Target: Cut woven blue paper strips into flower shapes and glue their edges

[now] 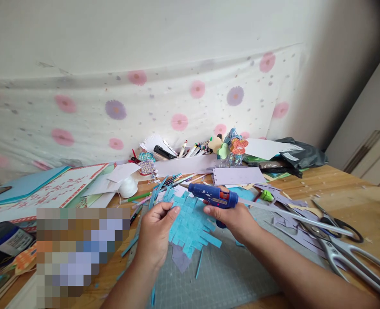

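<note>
My left hand (156,229) pinches the left edge of a woven sheet of blue paper strips (193,223), thumb on top. Under the sheet's lower end a purple-grey paper piece (180,259) sticks out. My right hand (233,214) is wrapped round a blue glue gun (211,195), whose nozzle points left over the sheet's upper part. A long clear glue stick (293,213) extends from the gun's back to the right. The sheet is above a grey cutting mat (223,272), where a thin blue strip (199,263) lies.
Two pairs of scissors (333,244) lie at the right beside purple paper scraps (286,227). Pens and a white box (186,166) stand along the back. A white thread spool (128,187), patterned paper (48,189) and a dark blue container (6,244) are on the left.
</note>
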Demonstrator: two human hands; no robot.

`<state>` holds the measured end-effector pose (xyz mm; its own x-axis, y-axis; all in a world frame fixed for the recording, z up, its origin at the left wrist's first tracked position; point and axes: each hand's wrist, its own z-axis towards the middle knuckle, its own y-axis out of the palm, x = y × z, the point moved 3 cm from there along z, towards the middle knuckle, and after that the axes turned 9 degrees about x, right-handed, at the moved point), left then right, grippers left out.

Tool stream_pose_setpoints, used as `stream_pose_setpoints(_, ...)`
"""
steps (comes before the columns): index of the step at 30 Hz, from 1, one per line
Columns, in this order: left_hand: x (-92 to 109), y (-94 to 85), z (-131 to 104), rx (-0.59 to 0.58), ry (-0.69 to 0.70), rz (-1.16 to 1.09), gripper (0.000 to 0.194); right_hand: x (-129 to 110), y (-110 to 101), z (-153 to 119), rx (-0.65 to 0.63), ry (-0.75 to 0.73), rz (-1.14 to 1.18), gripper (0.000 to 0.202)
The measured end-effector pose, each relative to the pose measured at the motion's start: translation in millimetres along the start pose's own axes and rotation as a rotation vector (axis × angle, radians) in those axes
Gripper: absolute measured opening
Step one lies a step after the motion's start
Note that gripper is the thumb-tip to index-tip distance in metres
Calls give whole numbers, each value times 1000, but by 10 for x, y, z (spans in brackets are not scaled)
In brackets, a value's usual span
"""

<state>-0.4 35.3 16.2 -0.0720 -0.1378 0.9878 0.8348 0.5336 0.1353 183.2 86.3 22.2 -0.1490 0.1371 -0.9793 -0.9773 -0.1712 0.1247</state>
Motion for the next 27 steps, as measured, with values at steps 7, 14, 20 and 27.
stream_pose_setpoints(7, -25, 32, -25, -159, -24, 59, 27, 121, 29, 57, 117, 38, 25, 31)
stream_pose_setpoints(14, 95, 17, -10, -74, 48, 37, 33, 31, 41, 41, 97, 60, -54, 25)
stream_pose_setpoints(20, 108, -16, 51, -141, 127, 149, 23, -60, 72, 5, 90, 81, -107, 26)
stream_pose_setpoints(27, 97, 17, 28, -148, 65, 100, 18, -52, 67, 24, 54, 12, -161, 21)
